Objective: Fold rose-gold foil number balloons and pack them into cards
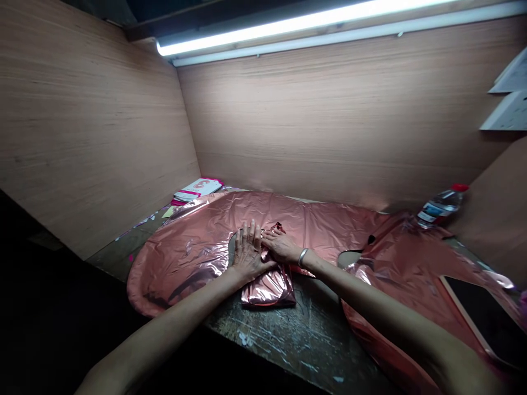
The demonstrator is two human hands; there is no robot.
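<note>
- Head view: folded foil (269, 289) lies on the counter (317, 329), under both hands. Left hand (249, 258) flat, fingers spread, gripping nothing; right hand (282, 246) fingers together, grip cannot be told.
- Risk: uneven pressure could let folds spring open.
- Risk: tugging the foil sheet (197, 236) could shift the phone (486, 318).

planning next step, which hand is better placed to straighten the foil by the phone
Probably the right hand: it lies nearer that pink foil and the phone; the left hand would reach across the right arm.
</note>
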